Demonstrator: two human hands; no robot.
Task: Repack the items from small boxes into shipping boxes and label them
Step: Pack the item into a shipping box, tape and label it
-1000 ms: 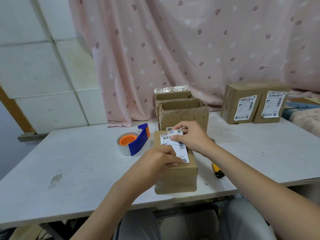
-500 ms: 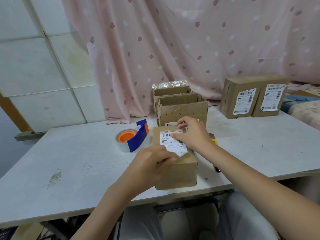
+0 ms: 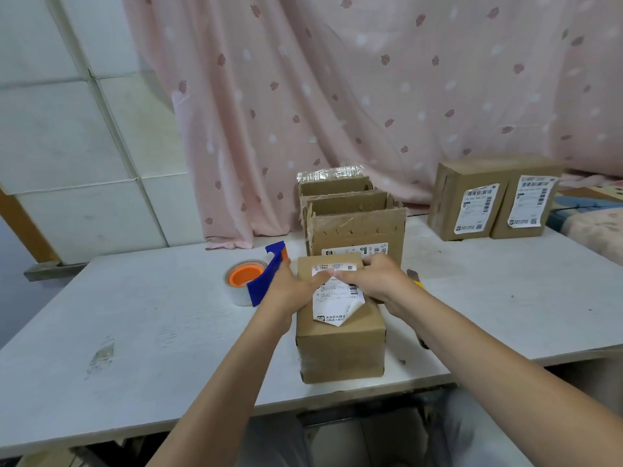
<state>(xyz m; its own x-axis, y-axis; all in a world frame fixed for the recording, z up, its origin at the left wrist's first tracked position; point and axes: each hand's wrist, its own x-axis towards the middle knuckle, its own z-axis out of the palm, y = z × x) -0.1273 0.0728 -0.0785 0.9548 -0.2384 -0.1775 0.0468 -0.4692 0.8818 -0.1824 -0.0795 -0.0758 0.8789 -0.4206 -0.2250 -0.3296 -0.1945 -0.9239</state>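
A single head-worn camera looks forward and down from the near edge of the desk (image 3: 141, 318), close above the labelled box (image 3: 340, 345), facing the pink curtain (image 3: 337, 96) behind.

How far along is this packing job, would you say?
Two brown cardboard boxes at the back right already wear white labels. In hand: the left hand and right hand press a white shipping label onto the closed front box; its lower corner curls up. The open boxes behind look left.
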